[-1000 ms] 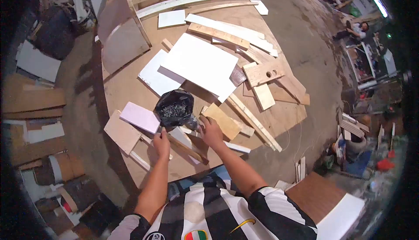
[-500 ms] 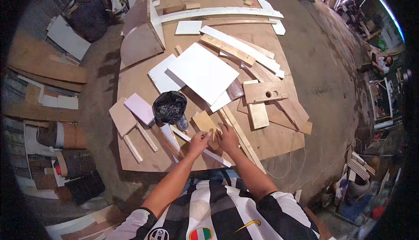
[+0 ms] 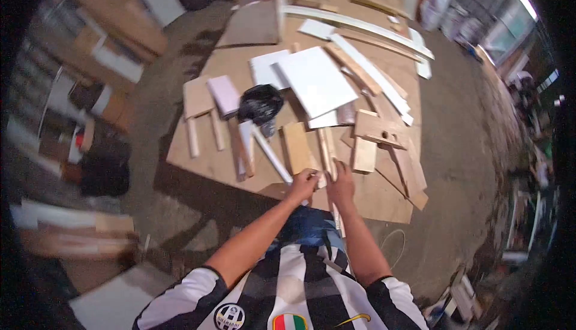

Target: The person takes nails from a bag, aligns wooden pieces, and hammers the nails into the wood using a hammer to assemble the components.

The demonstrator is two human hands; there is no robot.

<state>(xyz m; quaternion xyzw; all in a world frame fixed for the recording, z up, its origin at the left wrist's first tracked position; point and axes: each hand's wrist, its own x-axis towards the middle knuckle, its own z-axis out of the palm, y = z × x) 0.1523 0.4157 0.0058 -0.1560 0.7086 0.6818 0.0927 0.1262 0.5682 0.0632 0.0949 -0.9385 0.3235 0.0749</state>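
My left hand (image 3: 305,184) is closed at the table's near edge, its fingertips pinching a small pale wood piece (image 3: 322,180). The piece's exact shape is blurred. Close beside it, my right hand (image 3: 341,185) lies over a long narrow wood strip (image 3: 327,147), fingers stretched forward and thumb toward the pale piece. A yellowish wood block (image 3: 296,145) lies just beyond my left hand. To its left is a white strip (image 3: 270,153) that runs toward my left wrist.
A black plastic bag (image 3: 261,103) stands beside a pinkish block (image 3: 224,95). White panels (image 3: 318,81) cover the table's middle. At right lies a board with holes (image 3: 380,129) on other wood pieces. A curved-sided wooden box (image 3: 255,21) stands at the back left.
The camera view has turned and shifted, so the table appears moved. Both hands are now nearer the long strip, off the yellowish block; my right hand has come over the strip.
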